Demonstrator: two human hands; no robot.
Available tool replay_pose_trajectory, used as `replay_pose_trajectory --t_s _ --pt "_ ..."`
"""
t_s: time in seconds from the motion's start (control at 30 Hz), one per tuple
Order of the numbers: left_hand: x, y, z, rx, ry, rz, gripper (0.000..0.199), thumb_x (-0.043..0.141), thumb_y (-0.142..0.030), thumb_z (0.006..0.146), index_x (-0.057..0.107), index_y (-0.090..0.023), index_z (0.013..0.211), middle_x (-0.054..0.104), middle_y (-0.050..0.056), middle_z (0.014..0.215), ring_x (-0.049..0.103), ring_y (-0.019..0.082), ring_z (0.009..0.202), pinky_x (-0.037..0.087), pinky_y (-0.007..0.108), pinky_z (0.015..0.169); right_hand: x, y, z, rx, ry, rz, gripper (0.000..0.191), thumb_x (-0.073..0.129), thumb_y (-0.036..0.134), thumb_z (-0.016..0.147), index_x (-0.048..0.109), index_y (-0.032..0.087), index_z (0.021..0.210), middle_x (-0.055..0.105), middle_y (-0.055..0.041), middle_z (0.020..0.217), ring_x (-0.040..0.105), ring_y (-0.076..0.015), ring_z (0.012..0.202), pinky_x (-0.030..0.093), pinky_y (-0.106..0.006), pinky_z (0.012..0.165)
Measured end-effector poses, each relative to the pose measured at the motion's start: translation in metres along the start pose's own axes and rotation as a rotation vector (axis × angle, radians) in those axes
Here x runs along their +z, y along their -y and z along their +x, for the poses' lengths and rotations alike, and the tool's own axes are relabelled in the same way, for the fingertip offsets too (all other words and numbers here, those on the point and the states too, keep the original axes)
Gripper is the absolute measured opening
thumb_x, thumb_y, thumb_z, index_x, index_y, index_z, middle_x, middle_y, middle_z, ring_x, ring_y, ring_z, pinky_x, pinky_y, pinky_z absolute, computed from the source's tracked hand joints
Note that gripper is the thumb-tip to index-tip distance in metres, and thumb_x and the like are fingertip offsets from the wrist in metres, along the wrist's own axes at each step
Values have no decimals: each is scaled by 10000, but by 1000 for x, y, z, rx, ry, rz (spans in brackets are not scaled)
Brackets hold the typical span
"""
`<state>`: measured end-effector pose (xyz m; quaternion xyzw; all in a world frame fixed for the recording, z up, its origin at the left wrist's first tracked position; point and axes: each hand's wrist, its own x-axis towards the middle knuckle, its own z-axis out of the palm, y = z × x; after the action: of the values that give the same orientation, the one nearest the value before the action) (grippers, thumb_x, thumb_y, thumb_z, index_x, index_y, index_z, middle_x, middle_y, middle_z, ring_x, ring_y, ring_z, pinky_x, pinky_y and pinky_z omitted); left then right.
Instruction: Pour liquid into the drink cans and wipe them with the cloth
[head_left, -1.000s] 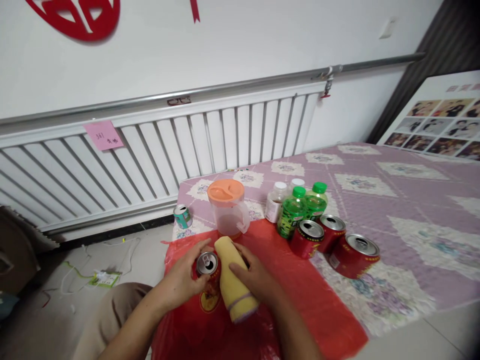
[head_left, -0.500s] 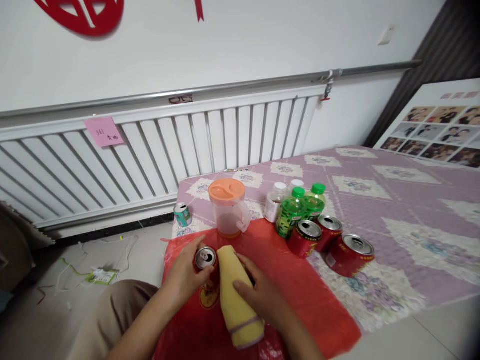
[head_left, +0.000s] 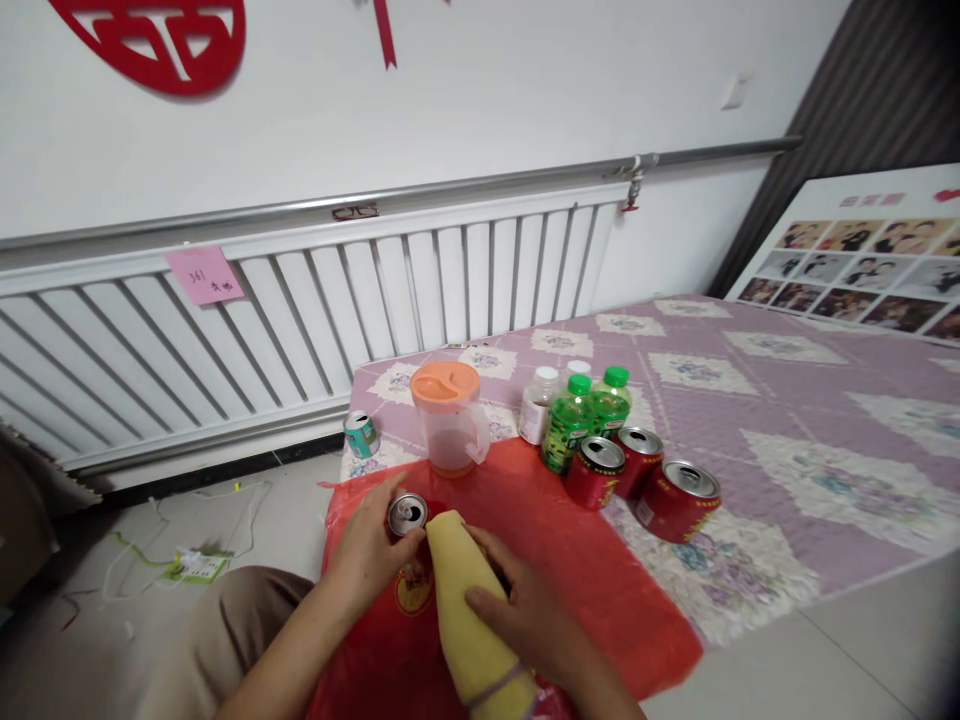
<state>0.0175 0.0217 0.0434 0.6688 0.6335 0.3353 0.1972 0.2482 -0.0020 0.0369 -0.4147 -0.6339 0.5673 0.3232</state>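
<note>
My left hand (head_left: 375, 548) is wrapped round an upright red drink can (head_left: 407, 514) with an opened top, standing over the red plastic sheet (head_left: 600, 600). In my right hand (head_left: 510, 592) is a rolled yellow cloth (head_left: 469, 610) with a purple stripe near its lower end. The cloth's upper end comes close to the can's right side; whether they touch I cannot tell. Behind the can stands a clear plastic pitcher (head_left: 448, 435) with an orange lid and its handle to the right.
Right of the pitcher are green bottles (head_left: 568, 425), white-capped bottles (head_left: 536, 408) and red cans (head_left: 679, 500). A small teal can (head_left: 361, 437) stands at the bed's left edge. Behind runs a white radiator (head_left: 442, 280); a photo board (head_left: 862, 255) leans at right.
My view has shifted slightly, so most things appear a little further left. The yellow cloth has moved slightly down, its top now just below the can's rim. Both hands keep their hold.
</note>
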Motion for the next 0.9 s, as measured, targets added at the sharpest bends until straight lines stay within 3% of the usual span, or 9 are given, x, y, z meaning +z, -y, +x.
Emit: replay_pose_trajectory --t_s 0.37,0.7,0.8,0.9 --pt "-19 -14 1 73 195 -68 696 602 -185 721 449 -193 1399 635 113 1359 610 262 1244 460 456 1104 2 -19 29 -25 -66 131 709 650 434 818 455 203 1459 607 -134 1408 627 -303 1194 532 -460 972" --pt "-31 -13 6 122 379 -134 813 553 -99 711 355 -254 1484 594 55 1437 556 229 1328 431 425 1144 1 -11 44 -25 -103 187 726 660 449 797 462 183 1443 593 -147 1413 599 -310 1233 497 -461 1027" --pt "-29 -12 3 90 361 -123 810 578 -115 715 364 -255 1484 545 68 1486 502 249 1379 386 460 1176 1 -11 44 -5 -99 202 723 661 456 795 467 189 1439 605 -144 1400 614 -315 1212 509 -471 1010" --pt "-18 -7 -2 62 204 -73 784 674 -226 722 406 -212 1458 495 124 1512 472 304 1394 375 507 1173 1 -11 44 6 -98 168 723 663 440 792 472 172 1436 592 -159 1413 600 -325 1231 495 -488 1028"
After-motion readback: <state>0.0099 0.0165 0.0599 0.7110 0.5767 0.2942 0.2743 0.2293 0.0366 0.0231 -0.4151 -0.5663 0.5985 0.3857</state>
